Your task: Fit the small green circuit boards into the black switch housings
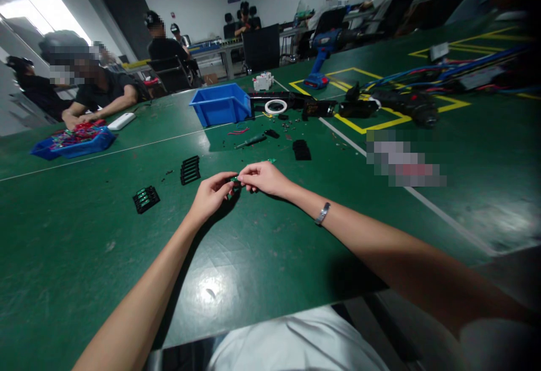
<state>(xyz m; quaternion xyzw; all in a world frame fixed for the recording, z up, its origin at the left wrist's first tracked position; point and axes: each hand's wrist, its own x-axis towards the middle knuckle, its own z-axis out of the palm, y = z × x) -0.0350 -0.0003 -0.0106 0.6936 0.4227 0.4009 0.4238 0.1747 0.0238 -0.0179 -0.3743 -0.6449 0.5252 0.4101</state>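
Observation:
My left hand (214,195) and my right hand (265,179) meet over the green table, fingers of both closed in a pinch. Between their fingertips is a small green circuit board (234,179), mostly covered by the fingers. To the left lies a black plastic holder with green boards in it (145,198). Beyond my left hand is a black slotted frame (190,169). A stack of black plastic pieces (301,150) lies past my right hand, and a small green piece (271,160) shows just behind that hand.
Farther back are a blue bin (221,104), a screwdriver (252,141), a white ring (275,106), scattered screws and a blue cordless drill (322,58). Cable bundles (473,72) lie at the right. Across the table at left, a person reaches into a blue tray of wires (80,145).

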